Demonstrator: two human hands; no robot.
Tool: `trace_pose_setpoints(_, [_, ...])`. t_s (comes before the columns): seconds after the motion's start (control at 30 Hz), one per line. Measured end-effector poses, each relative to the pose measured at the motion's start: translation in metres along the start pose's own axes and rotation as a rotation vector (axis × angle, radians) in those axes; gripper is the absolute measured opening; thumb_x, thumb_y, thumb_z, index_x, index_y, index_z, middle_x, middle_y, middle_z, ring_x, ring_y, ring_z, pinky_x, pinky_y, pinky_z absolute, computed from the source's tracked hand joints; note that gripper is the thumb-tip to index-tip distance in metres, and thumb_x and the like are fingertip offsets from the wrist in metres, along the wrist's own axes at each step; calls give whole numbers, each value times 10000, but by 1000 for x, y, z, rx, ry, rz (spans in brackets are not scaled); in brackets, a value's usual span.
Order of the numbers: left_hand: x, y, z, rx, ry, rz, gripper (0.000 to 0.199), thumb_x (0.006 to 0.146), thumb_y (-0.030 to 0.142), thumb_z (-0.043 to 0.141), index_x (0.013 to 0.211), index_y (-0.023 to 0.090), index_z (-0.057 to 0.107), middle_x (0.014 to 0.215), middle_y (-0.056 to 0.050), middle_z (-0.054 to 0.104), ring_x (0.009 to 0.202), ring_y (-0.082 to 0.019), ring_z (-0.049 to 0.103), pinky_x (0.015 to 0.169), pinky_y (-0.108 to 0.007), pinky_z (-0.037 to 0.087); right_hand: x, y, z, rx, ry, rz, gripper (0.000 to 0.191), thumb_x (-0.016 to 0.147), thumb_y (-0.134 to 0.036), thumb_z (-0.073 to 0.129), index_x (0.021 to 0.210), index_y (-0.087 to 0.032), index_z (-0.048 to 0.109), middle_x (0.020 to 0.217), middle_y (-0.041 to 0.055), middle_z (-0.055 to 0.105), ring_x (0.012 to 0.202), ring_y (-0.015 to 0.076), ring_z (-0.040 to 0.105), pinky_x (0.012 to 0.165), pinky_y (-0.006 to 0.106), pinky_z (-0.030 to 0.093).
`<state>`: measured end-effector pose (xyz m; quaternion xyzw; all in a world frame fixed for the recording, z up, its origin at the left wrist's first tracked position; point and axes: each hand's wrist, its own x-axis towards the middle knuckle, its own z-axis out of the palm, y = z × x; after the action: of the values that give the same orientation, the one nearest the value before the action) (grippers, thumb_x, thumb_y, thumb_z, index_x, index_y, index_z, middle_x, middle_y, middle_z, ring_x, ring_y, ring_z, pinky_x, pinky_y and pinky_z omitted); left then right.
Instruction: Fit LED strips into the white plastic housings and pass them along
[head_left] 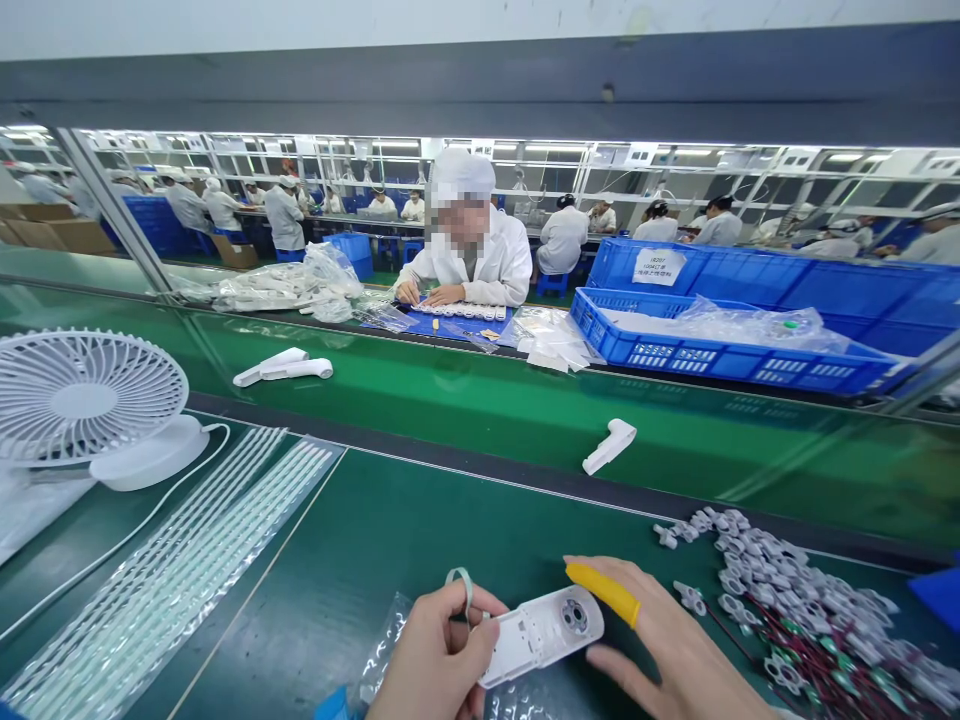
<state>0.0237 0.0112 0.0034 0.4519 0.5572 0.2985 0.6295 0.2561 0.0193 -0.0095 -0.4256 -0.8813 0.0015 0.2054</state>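
Note:
My left hand (442, 650) pinches the lower end of a white plastic housing (540, 634), long and flat, with a round fitting at its far end. A thin pale strip (463, 583) loops up from the same fingers. Just right of the housing's round end is my right hand (660, 640), its thumb and forefinger spread apart and nothing between them. A yellow finger cot (604, 592) covers one of its fingers. Beneath the hands lies clear plastic wrap (386, 640), partly hidden.
Small white parts with wires (795, 600) are heaped at right. At left are pale strips (187, 560) and a white fan (82, 400). White shells (609, 446) lie on the green belt (450, 390). Beyond it, a co-worker (472, 240) sits near a blue crate (720, 350).

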Motion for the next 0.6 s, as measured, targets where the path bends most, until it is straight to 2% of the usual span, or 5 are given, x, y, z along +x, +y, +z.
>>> trace_pose_setpoints(0.07, [0, -1, 0, -18, 6, 17, 225, 692, 332, 549, 765, 122, 585, 456, 85, 462, 287, -20, 375, 276, -122, 294, 2, -2, 2, 8, 34, -10, 403, 828, -237, 466, 1226, -219, 405, 1094, 69, 597, 982, 201, 577, 794, 310, 521])
trace_pose_setpoints(0.2, [3, -6, 2, -41, 35, 41, 210, 684, 313, 554, 757, 117, 578, 466, 86, 464, 300, -26, 395, 284, -124, 308, 4, -2, 7, -28, 109, -8, 298, 871, -213, 382, 1164, -207, 439, 1016, 65, 630, 906, 173, 611, 748, 261, 533])
trace_pose_setpoints(0.3, [5, -10, 2, -56, 54, 52, 211, 680, 314, 557, 757, 118, 574, 456, 86, 464, 305, -32, 407, 282, -122, 307, 4, 1, 10, -53, 107, -11, 290, 879, -206, 358, 1157, -203, 439, 1014, 68, 633, 901, 180, 616, 746, 263, 534])
trace_pose_setpoints(0.43, [4, -11, 3, -88, 62, 78, 234, 688, 333, 563, 770, 115, 581, 458, 76, 473, 340, -58, 451, 297, -138, 356, 0, 2, 19, 27, 89, 36, 314, 874, -201, 353, 1182, -217, 409, 1053, 69, 612, 950, 191, 597, 791, 274, 514])
trace_pose_setpoints(0.6, [4, -12, 5, -160, 96, 91, 310, 672, 388, 608, 795, 105, 581, 576, 35, 521, 383, -65, 496, 308, -155, 400, -4, 5, 23, 86, 51, 61, 335, 852, -188, 374, 1181, -240, 408, 1078, 60, 596, 958, 199, 589, 785, 283, 511])
